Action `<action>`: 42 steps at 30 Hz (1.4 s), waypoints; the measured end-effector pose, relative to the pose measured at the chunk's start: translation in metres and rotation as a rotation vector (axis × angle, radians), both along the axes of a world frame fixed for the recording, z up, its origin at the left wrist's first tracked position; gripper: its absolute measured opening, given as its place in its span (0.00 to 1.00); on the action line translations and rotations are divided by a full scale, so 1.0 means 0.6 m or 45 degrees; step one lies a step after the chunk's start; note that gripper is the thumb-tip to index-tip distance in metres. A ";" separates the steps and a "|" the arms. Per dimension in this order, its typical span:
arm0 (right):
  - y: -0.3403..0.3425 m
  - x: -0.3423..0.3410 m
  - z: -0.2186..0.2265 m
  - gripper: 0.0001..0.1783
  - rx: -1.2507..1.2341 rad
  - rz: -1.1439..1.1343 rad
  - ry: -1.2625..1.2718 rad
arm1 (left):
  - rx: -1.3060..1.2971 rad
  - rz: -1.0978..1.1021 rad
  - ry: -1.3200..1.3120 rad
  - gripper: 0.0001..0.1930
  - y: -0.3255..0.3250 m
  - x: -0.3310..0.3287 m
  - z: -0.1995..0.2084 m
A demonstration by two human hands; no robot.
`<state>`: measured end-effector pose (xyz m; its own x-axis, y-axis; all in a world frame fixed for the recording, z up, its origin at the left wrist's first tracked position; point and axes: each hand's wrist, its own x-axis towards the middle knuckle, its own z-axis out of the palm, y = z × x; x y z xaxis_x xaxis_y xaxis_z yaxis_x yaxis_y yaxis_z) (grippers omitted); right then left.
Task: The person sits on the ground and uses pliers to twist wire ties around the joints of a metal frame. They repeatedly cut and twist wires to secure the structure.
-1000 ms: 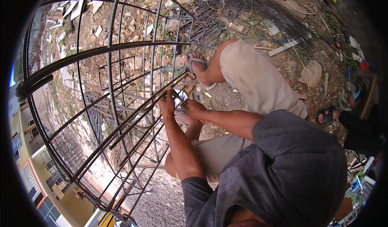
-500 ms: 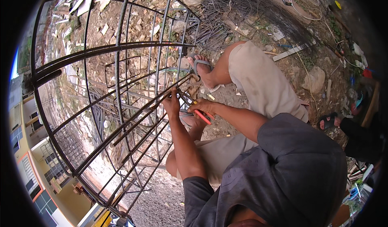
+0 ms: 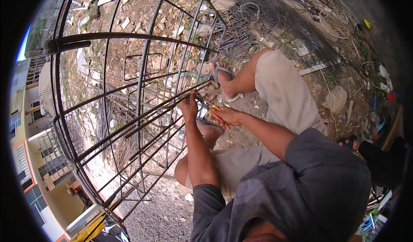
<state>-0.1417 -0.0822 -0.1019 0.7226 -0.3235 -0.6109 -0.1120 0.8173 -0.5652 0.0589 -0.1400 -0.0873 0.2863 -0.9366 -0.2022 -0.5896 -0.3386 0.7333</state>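
Note:
My left hand [image 3: 188, 108] is closed on a dark steel bar [image 3: 163, 105] of the rebar cage, near the bar's end; its fingertips are partly hidden. Beside it, my right hand [image 3: 232, 115] grips a pair of pliers [image 3: 219, 116] with red-orange handles and yellow near the pivot. The pliers' jaws point toward the bars at my left fingers. Whether they bite on a wire is too small to tell. The rebar cage [image 3: 143, 69], made of long bars and square hoops, fills the space to my left and ahead.
My sandalled foot [image 3: 222, 72] rests close to the bars. Thin wires lie in a heap [image 3: 279, 18] at the far side, with a large stone [image 3: 334, 99] and a pale strip [image 3: 318, 66] on the rubble. Another person's dark-clothed leg [image 3: 380, 164] is at the right.
The cage and ground have shifted slightly right in view. My right hand has turned the pliers, and their handles now show nearer its fingers. My left hand stays on the bar.

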 end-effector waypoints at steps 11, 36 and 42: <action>0.026 -0.014 -0.059 0.28 -0.781 -0.153 0.474 | -0.382 0.253 0.668 0.15 0.012 -0.034 0.001; -0.228 -0.101 -0.079 0.16 -2.136 0.299 0.823 | 0.095 0.249 -0.330 0.26 -0.020 0.013 0.028; -0.109 -0.087 -0.049 0.14 -1.495 0.305 0.708 | 0.090 0.213 -0.357 0.25 -0.023 0.011 0.024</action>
<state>-0.1940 -0.1477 -0.1315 0.5814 -0.7606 -0.2888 -0.6301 -0.1964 -0.7513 0.0655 -0.1537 -0.0730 0.4887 -0.8583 -0.1567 -0.6970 -0.4921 0.5215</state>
